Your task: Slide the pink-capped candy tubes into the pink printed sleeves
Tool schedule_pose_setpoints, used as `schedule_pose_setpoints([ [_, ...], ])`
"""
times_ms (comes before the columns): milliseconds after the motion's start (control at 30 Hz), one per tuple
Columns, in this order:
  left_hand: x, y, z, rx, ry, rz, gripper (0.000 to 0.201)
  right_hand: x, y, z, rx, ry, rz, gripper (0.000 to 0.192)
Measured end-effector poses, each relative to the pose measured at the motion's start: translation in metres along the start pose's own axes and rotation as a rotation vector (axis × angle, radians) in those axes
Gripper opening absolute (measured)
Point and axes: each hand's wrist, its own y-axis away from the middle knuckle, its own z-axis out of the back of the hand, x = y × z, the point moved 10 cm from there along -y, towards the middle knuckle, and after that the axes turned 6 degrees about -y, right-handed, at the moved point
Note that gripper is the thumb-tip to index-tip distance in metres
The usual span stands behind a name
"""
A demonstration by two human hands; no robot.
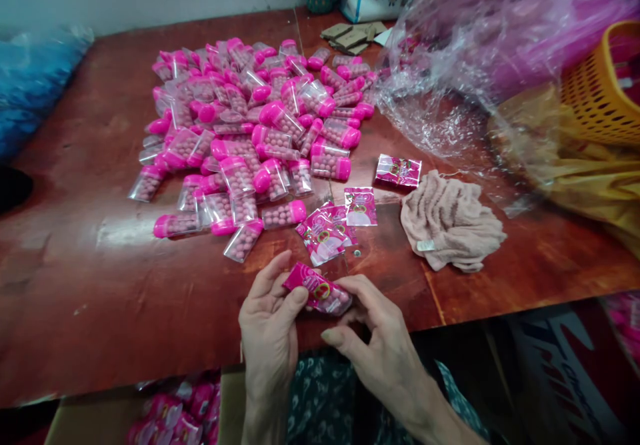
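Note:
My left hand [270,328] and my right hand [373,338] together hold one small pink-capped candy tube with a pink label [317,290] at the near edge of the brown table [85,258]. Just beyond my fingers lie loose pink labels [327,232], one of them [361,206] a little farther right. A big heap of clear tubes with pink caps and pink candy balls [250,125] covers the table's middle. A small pink labelled packet [399,170] lies to the right of the heap.
A crumpled beige cloth [450,222] sits right of the labels. Clear plastic bags [480,52] and an orange basket [597,88] fill the far right. A box with finished pink tubes [175,412] stands below the table edge. Blue bags [30,78] lie far left.

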Motion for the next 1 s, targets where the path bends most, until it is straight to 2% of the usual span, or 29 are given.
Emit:
schedule_pose_setpoints([
  [133,0.002,-0.001,-0.005,0.049,-0.016,0.027,0.047,0.0,-0.004,0.005,-0.052,0.051,-0.007,0.014],
  [333,0.004,-0.001,-0.002,0.037,-0.055,-0.011,0.024,-0.011,-0.005,-0.003,-0.006,0.045,-0.114,0.012],
  [500,0.011,0.007,-0.018,0.115,-0.107,0.046,0.025,-0.007,-0.004,0.003,-0.09,0.146,-0.077,0.008],
  [567,0.013,0.005,-0.018,0.09,-0.047,0.089,0.02,-0.011,-0.003,-0.001,-0.05,0.088,-0.115,0.011],
  [633,0.014,0.001,-0.012,0.016,0.013,0.107,0.017,-0.017,-0.002,-0.006,0.02,-0.017,-0.179,0.017],
  [767,0.009,-0.006,0.004,-0.114,0.062,0.056,0.019,-0.021,0.001,-0.008,0.058,-0.117,-0.212,0.019],
  [900,0.001,-0.006,0.01,-0.123,0.068,-0.013,0.018,-0.016,0.001,-0.008,0.067,-0.065,-0.15,0.016],
  [1000,0.005,-0.008,0.008,-0.065,0.07,0.039,0.017,-0.012,0.002,-0.01,0.072,-0.049,-0.113,0.014],
])
